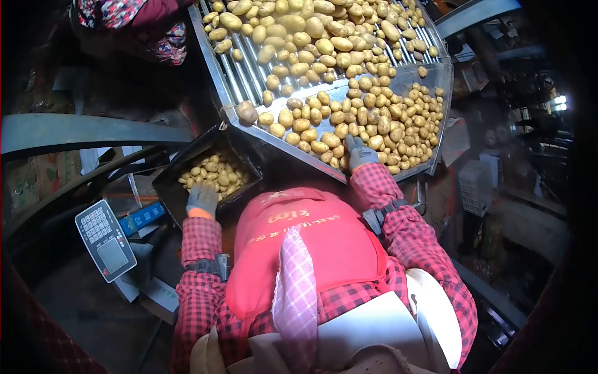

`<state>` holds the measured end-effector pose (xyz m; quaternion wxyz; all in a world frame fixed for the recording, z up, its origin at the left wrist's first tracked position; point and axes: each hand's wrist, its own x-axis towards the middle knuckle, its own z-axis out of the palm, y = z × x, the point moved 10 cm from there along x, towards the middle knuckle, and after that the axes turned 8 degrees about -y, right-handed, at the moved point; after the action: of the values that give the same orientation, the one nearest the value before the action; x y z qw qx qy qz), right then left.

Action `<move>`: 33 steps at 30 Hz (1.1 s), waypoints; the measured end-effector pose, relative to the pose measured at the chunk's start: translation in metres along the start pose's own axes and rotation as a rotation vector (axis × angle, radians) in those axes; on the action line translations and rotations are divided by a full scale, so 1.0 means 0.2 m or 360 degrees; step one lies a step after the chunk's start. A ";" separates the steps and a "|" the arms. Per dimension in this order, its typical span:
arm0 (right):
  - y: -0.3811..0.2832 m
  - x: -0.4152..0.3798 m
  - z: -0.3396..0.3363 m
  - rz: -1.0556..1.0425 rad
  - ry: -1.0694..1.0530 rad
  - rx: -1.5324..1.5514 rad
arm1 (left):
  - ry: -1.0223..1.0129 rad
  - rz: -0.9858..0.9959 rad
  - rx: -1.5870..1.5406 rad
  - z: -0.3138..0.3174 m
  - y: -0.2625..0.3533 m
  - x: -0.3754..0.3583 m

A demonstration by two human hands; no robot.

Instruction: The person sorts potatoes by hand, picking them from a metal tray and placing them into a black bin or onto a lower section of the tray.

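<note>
Many potatoes (pixel 398 121) lie on a metal sorting table (pixel 324 128) whose upper part has rollers (pixel 235 71). My right hand (pixel 360 153), in a grey glove, touches the potatoes near the table's front edge; what its fingers hold, if anything, is hidden. My left hand (pixel 203 201), also gloved, is over the near edge of a dark box (pixel 246 153) with small potatoes (pixel 215 171) inside. Its fingers point down to those potatoes, and their grip cannot be made out.
A scale display with keypad (pixel 106 240) stands at the left beside a blue box (pixel 143 217). A curved metal bar (pixel 93 131) crosses the left side. Another person's patterned sleeve (pixel 168 43) is at the upper left. A grey crate (pixel 475 187) sits at the right.
</note>
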<state>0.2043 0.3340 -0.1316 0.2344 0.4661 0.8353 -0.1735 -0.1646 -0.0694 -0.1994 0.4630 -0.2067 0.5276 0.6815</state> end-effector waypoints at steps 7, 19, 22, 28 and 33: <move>0.15 0.07 -0.04 -0.0282 0.0238 0.0687 | -0.0784 0.1115 0.1972 1.36 -0.27 -0.10; 0.92 -0.19 -0.02 -0.0177 -0.0009 0.3289 | -0.0973 0.0443 0.4039 2.28 -0.97 -0.21; 1.05 -0.04 -0.13 0.0211 0.0262 0.1974 | -0.1013 0.0528 0.4034 2.29 -0.99 -0.09; 0.67 0.15 -0.39 0.0256 0.0164 0.0433 | -0.1180 -0.0221 0.1530 2.12 -0.86 0.02; 0.64 0.38 -0.36 0.0259 -0.0016 0.0376 | -0.1464 -0.0268 0.0812 2.07 -0.91 -0.20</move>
<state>0.2626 0.4889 -0.1229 0.1954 0.5559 0.7672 -0.2534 0.0953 0.2931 -0.1166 0.7353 0.1909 0.4007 0.5122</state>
